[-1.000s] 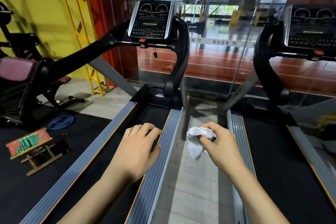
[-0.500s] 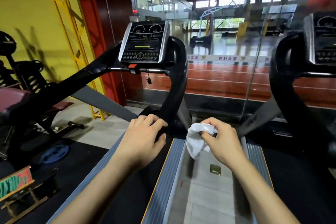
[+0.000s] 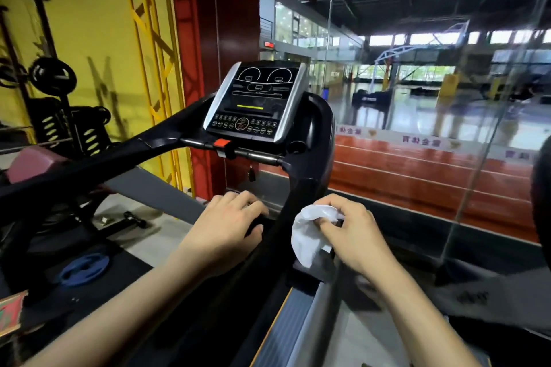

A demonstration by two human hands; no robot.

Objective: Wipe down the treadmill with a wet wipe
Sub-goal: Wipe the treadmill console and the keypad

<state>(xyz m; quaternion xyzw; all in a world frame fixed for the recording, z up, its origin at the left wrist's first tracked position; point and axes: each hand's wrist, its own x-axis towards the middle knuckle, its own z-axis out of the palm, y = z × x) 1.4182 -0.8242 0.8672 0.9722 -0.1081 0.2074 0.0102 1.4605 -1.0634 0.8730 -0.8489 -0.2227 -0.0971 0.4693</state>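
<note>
While the treadmill point(image 3: 310, 134) fills the middle of the view, its console point(image 3: 256, 101) tilts up and ahead of both hands, and its right upright runs steeply from console to deck between them. Lower down, the left hand point(image 3: 226, 232) hovers with loosely curled fingers, holding nothing. Beside the upright, the right hand point(image 3: 354, 235) pinches the crumpled wet wipe point(image 3: 310, 232), so it seems nearer for wiping.

two hands (left hand point(image 3: 226, 229), right hand point(image 3: 354, 235)), one wet wipe point(image 3: 310, 232), one treadmill console point(image 3: 256, 101), one blue weight plate point(image 3: 83, 268)
</note>
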